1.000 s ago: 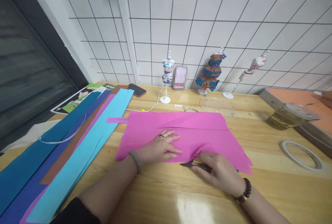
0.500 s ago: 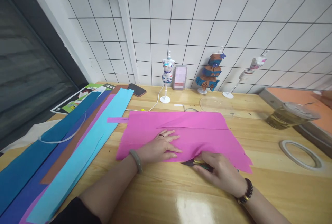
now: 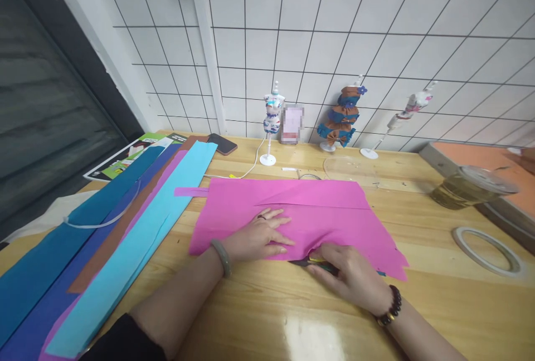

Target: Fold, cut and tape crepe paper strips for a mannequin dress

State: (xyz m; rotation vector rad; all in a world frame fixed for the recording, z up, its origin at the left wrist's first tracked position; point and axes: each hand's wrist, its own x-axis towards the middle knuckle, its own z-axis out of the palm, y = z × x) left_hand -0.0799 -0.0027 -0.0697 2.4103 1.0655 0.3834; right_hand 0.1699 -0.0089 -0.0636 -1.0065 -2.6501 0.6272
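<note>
A pink paper sheet lies flat on the wooden table. My left hand rests palm down on its near left part, fingers spread, pressing it flat. My right hand grips small scissors at the sheet's near edge, with the dark blades pointing left along that edge. The handles are hidden under my fingers. A narrow pink strip sticks out at the sheet's far left corner.
Long paper sheets in light blue, brown, dark blue and teal lie at left. A phone, three small mannequins and a cable stand at the back. A lidded cup and a tape roll sit at right.
The scissor blades have closed a little at the sheet's near edge. My left hand has stayed in place. The view shifted slightly.
</note>
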